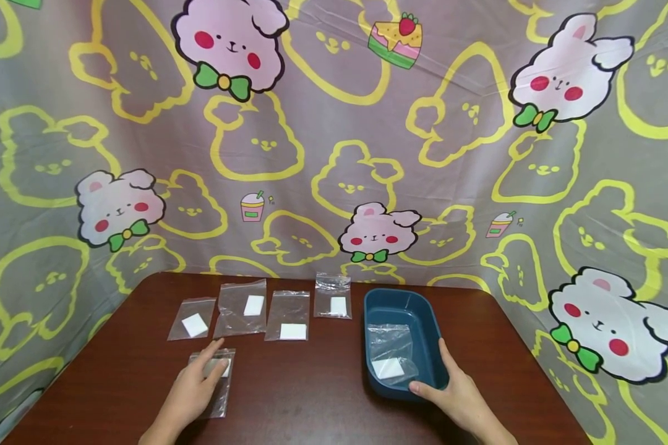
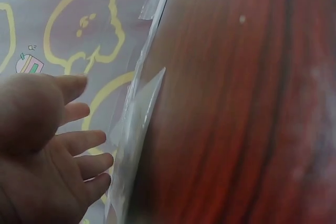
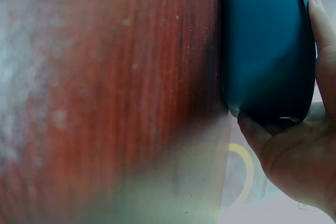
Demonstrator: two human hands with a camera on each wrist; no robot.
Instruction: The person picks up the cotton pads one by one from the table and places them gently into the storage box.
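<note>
My left hand (image 1: pixel 192 383) hovers, fingers relaxed and slightly spread, over a clear zip bag (image 1: pixel 219 398) with a white piece in it, near the front left of the table. In the left wrist view the bag (image 2: pixel 131 145) appears beside the fingertips, with a gap from the palm. At the right, my right hand (image 1: pixel 459 398) holds a dark blue plastic bin (image 1: pixel 425 334) by its near right corner, thumb at the near end and fingers along the right side. Inside the bin lies another clear bag (image 1: pixel 391 340) with a white rectangular piece (image 1: pixel 388 369).
Along the back of the brown wooden table (image 1: pixel 306 389) lie several more clear bags, each with a white piece: one at far left (image 1: pixel 189 309), a larger bag (image 1: pixel 231 309), and others nearer the bin. A patterned cloth (image 1: pixel 312 123) hangs behind the table and at its sides.
</note>
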